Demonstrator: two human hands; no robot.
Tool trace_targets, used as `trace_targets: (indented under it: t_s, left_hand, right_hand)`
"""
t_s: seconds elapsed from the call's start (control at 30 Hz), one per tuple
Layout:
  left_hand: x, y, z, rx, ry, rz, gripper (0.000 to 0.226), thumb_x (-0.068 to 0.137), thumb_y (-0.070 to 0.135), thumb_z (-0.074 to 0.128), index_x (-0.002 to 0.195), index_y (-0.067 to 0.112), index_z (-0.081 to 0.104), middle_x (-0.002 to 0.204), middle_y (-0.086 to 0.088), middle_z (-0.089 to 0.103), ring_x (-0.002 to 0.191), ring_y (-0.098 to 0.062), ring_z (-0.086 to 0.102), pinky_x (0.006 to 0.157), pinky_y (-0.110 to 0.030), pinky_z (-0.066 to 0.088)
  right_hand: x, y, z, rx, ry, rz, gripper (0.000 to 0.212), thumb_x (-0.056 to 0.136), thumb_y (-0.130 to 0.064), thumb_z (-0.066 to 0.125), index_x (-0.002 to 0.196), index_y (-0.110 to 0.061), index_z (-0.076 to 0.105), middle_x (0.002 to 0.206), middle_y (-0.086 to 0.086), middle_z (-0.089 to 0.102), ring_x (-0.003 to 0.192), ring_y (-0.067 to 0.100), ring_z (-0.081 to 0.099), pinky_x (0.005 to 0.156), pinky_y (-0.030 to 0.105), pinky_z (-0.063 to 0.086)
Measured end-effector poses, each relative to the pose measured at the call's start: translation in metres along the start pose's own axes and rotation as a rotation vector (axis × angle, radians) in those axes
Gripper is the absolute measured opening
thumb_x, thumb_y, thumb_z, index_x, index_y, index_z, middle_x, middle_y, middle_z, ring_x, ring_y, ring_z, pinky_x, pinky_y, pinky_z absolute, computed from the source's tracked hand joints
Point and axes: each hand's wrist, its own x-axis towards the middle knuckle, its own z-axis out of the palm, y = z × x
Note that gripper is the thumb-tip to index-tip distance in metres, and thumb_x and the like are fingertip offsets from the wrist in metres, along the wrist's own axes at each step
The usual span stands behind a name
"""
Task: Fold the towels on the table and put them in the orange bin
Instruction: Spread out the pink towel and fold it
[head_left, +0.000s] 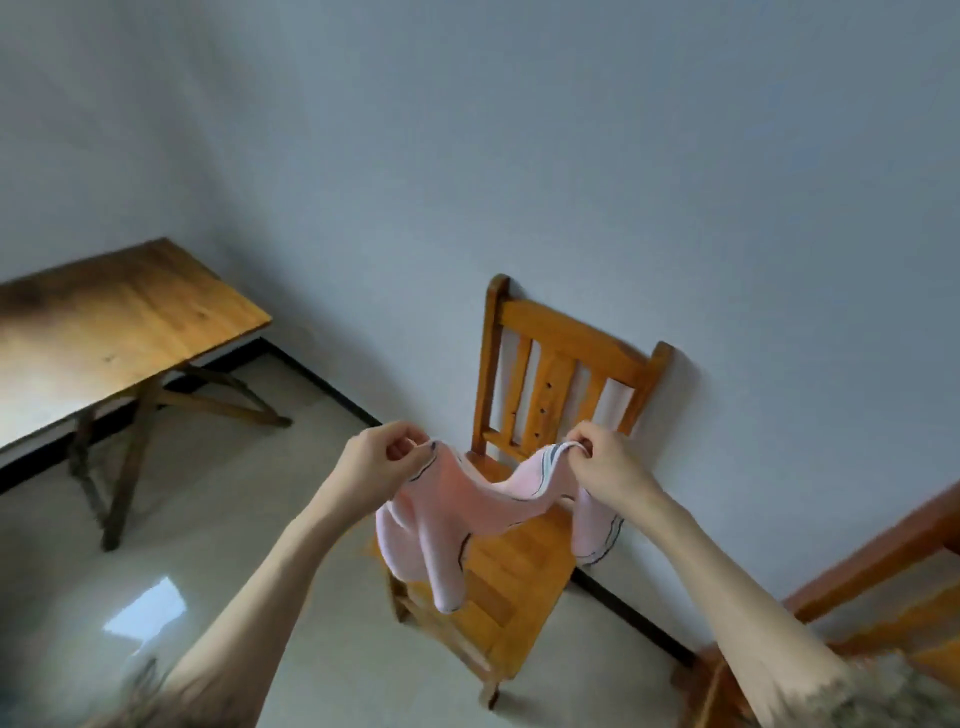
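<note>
Both hands are raised in front of the person, each pinching 1 top corner of a pink towel (457, 525). The left hand (382, 457) has its grip closed tight on the towel's left corner, thumb and fingertips pressed together over the dark-striped edge. The right hand (605, 460) has its grip closed the same way on the other corner, fingers curled over the hem.

Between the 2 grips the towel's upper edge sags in a loose curve. Below the left grip the cloth hangs in long bunched folds; below the right grip a shorter flap hangs down, its striped border showing at the bottom. The towel is in the air, touching nothing but the hands.

Behind and beneath the hanging towel stands a wooden chair (550, 364), its slatted back against the pale wall (571, 156). Well off to the left of the left grip is a wooden surface (114, 317) on crossed legs, bare on top. Past the right forearm, at the frame's lower right edge, part of another piece of wooden furniture (883, 587) shows. The tiled floor (208, 519) is pale and glossy
</note>
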Motion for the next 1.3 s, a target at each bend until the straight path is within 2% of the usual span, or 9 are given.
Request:
trace_targets:
  t_s: [0.13,0.27,0.47,0.6,0.77,0.93,1.0,1.13,1.3]
  left_hand:
    - [-0.025,-0.053,-0.097,0.044,0.12,-0.057,0.008,0.084,0.031,0.065,0.078,0.026,0.066,0.071,0.0,0.066,0.064,-0.012,0.059,0.05,-0.011,0.041]
    - [-0.051,-0.106,-0.184,0.068,0.268,-0.142,0.009,0.084,0.033,0.066,0.075,0.033,0.064,0.073,0.004,0.066,0.065,-0.006,0.057,0.05,-0.009,0.04]
    - [-0.072,-0.17,-0.295,0.131,0.53,-0.25,0.021,0.083,0.031,0.067,0.068,0.043,0.058,0.07,0.011,0.062,0.064,-0.004,0.055,0.055,-0.01,0.037]
    - [-0.075,-0.214,-0.356,0.167,0.681,-0.329,0.018,0.082,0.027,0.068,0.069,0.037,0.06,0.066,0.008,0.061,0.059,-0.008,0.053,0.054,-0.007,0.038]
    - [-0.047,-0.267,-0.42,0.185,0.829,-0.4,0.007,0.082,0.028,0.07,0.076,0.027,0.066,0.063,0.004,0.058,0.054,-0.007,0.049,0.054,-0.012,0.037]
    - [-0.007,-0.307,-0.462,0.254,0.836,-0.462,0.007,0.081,0.034,0.069,0.075,0.034,0.066,0.062,0.008,0.058,0.055,-0.003,0.05,0.06,-0.02,0.043]
    - [0.01,-0.323,-0.472,0.317,0.806,-0.53,0.007,0.083,0.042,0.064,0.076,0.038,0.064,0.064,0.011,0.058,0.062,-0.01,0.054,0.06,-0.028,0.046]
    - [0.047,-0.361,-0.485,0.474,0.765,-0.642,0.026,0.08,0.06,0.057,0.072,0.035,0.054,0.062,0.014,0.054,0.066,-0.016,0.055,0.053,-0.027,0.036]
    - [0.101,-0.421,-0.508,0.415,0.624,-0.698,0.019,0.082,0.051,0.061,0.074,0.035,0.054,0.074,0.007,0.057,0.072,-0.018,0.053,0.059,-0.029,0.039]
  right_hand:
    - [0.034,-0.102,0.054,-0.031,-0.06,-0.171,0.019,0.093,-0.01,0.043,0.096,-0.013,0.062,0.09,0.0,0.059,0.083,0.016,0.053,0.056,0.016,0.035]
    - [0.057,-0.199,0.113,-0.018,-0.167,-0.325,0.023,0.093,-0.01,0.045,0.096,-0.011,0.068,0.093,0.001,0.064,0.089,0.016,0.055,0.069,0.02,0.035]
    - [0.092,-0.324,0.189,0.029,-0.281,-0.501,0.024,0.091,-0.012,0.049,0.094,-0.012,0.072,0.098,0.002,0.07,0.095,0.017,0.06,0.077,0.024,0.043]
    - [0.131,-0.393,0.236,0.027,-0.322,-0.587,0.022,0.091,-0.016,0.05,0.095,-0.013,0.072,0.096,0.0,0.068,0.088,0.013,0.056,0.068,0.021,0.039]
    - [0.198,-0.459,0.28,0.023,-0.356,-0.662,0.014,0.089,-0.022,0.057,0.087,-0.016,0.07,0.082,-0.003,0.062,0.077,0.011,0.054,0.053,0.007,0.032]
    - [0.259,-0.505,0.31,-0.011,-0.37,-0.696,0.009,0.084,-0.028,0.065,0.078,-0.022,0.065,0.075,-0.007,0.059,0.067,0.001,0.05,0.05,0.007,0.031]
    - [0.281,-0.518,0.323,-0.018,-0.366,-0.703,0.011,0.084,-0.029,0.065,0.078,-0.02,0.068,0.076,-0.005,0.059,0.069,0.006,0.051,0.053,0.011,0.034]
    - [0.332,-0.538,0.351,-0.007,-0.284,-0.665,0.017,0.082,-0.025,0.066,0.084,-0.011,0.074,0.085,0.007,0.068,0.077,0.015,0.054,0.069,0.022,0.04]
    - [0.398,-0.561,0.396,-0.059,-0.186,-0.597,0.018,0.083,-0.024,0.065,0.084,-0.01,0.075,0.089,0.01,0.072,0.084,0.025,0.062,0.069,0.021,0.037]
